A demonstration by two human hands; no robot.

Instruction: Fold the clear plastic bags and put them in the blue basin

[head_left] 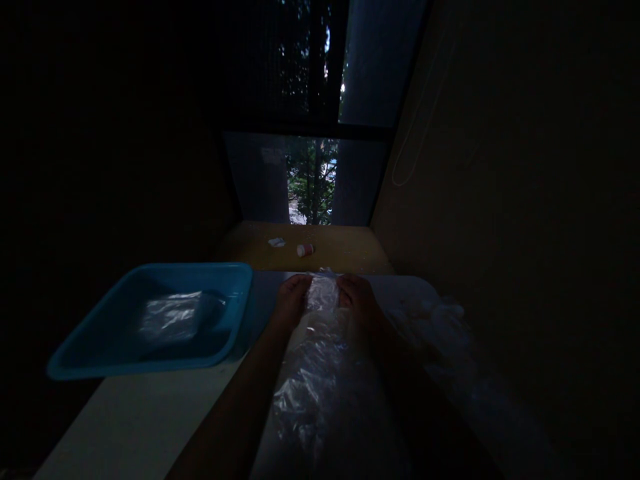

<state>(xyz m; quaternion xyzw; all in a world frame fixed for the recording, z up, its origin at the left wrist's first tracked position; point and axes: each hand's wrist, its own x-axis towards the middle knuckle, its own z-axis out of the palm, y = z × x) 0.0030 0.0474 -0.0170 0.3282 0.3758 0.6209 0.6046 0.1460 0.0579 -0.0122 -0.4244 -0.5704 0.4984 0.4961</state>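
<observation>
At the far end of the white table, my left hand and my right hand grip the two sides of a clear plastic bag. The fingers of both hands are curled in around its edges. What the bag holds, if anything, is too dark to make out. Between my forearms lies more crumpled clear plastic film, reaching toward me. Left of my left hand stands a blue plastic basin with a shiny, plastic-wrapped packet inside.
Loose clear plastic is heaped on the table's right side. Beyond the table, a yellowish ledge bears a small pink-and-white container lying on its side and a crumpled white scrap. A window stands behind; dark walls flank both sides.
</observation>
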